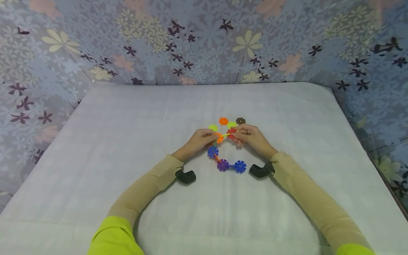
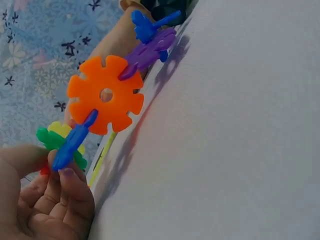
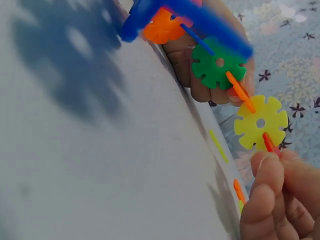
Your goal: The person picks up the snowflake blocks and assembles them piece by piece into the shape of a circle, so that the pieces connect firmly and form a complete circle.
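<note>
A chain of notched plastic discs hangs between the two hands. In the head view its blue disc (image 1: 213,152), purple disc (image 1: 223,165) and end blue disc (image 1: 240,166) curve down toward the person. My left hand (image 1: 202,138) pinches the chain by an orange disc (image 1: 219,138), beside a green disc (image 3: 206,72). A red disc (image 3: 269,143) is pinched between the thumb and fingers of my right hand (image 1: 253,137). That red disc sits at a slot of the yellow disc (image 3: 272,112). Another orange disc (image 2: 114,114) faces the left wrist camera.
Beyond the hands lie a loose orange disc (image 1: 223,121), a brown disc (image 1: 240,121) and yellow-green discs (image 1: 213,127). A white cloth (image 1: 153,117) covers the table, with flowered fabric (image 1: 204,42) behind it. Black wrist mounts (image 1: 186,176) stick out under both forearms.
</note>
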The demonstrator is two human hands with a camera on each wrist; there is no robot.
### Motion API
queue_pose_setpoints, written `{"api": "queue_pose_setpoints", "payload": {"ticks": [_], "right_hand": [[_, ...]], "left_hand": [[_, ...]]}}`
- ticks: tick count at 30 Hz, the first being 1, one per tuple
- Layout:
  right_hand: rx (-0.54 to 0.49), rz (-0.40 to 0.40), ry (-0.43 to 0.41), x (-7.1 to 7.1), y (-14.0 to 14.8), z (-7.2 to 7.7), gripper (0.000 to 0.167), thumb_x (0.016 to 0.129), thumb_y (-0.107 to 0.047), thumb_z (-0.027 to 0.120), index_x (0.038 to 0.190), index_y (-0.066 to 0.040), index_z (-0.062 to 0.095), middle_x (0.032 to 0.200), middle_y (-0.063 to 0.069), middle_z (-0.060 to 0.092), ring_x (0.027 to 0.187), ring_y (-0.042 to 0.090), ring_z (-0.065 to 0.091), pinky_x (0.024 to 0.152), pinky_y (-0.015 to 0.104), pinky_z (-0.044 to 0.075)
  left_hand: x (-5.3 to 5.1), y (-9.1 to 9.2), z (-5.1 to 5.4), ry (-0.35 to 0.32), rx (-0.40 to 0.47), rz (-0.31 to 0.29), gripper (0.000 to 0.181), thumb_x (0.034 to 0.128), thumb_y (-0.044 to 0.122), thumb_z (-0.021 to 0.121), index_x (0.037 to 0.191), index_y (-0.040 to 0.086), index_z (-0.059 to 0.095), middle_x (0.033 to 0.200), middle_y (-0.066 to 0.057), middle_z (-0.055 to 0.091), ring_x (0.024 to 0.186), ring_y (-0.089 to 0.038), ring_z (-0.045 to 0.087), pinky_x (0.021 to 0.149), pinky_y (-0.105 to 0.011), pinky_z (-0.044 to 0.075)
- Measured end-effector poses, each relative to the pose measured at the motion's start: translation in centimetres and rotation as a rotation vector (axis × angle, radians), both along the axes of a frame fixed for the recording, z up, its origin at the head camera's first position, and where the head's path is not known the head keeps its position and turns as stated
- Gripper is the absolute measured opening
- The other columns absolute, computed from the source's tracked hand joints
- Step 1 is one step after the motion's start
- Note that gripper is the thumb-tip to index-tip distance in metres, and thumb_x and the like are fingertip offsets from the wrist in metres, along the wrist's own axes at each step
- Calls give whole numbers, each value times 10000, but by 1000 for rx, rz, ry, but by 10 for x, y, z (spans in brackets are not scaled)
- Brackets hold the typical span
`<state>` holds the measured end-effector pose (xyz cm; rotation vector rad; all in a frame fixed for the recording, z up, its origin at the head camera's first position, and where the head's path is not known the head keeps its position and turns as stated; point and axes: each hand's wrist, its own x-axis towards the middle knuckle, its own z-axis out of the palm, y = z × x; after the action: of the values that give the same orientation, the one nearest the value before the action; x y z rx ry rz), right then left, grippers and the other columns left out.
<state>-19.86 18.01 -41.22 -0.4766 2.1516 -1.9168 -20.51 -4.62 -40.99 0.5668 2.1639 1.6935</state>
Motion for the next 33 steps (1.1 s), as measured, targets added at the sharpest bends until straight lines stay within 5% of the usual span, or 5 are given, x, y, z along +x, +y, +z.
{"api": "queue_pose_setpoints", "payload": {"ticks": [6,9,14,24,33], "right_hand": [[367,-281,344,0,12,5,329,879,-181,591,1141,17,567,749,126,541,602,192,483,552,259,405],[538,-351,391,-1,21,4,312,844,-161,638,1085,32,593,812,131,499,684,220,436,610,311,350],[653,-233,363,-3,26,0,357,810,-198,678,1089,17,617,888,129,472,756,244,422,655,355,354],[583,23,419,-5,20,0,212,764,-112,713,948,-36,637,1066,130,531,1034,308,412,894,462,279],[556,146,237,-3,16,6,278,804,-48,655,1065,-17,566,1089,105,533,1058,263,415,926,427,287]], "left_hand": [[-1,2,2,-65,36,33,174,898,100,525,799,-35,573,656,-65,542,582,-141,475,561,-237,414],[-1,2,3,-94,53,51,162,899,85,509,811,-41,561,664,-75,548,567,-141,488,534,-237,426],[-1,2,3,-133,48,42,105,890,60,512,846,-30,539,656,-77,553,534,-143,498,493,-238,426],[0,-2,3,-152,76,26,159,899,159,535,838,12,535,648,-49,502,536,-144,450,522,-244,401],[-2,-2,5,-198,10,47,330,910,310,516,730,35,490,500,-19,404,384,-110,351,388,-223,296]]}}
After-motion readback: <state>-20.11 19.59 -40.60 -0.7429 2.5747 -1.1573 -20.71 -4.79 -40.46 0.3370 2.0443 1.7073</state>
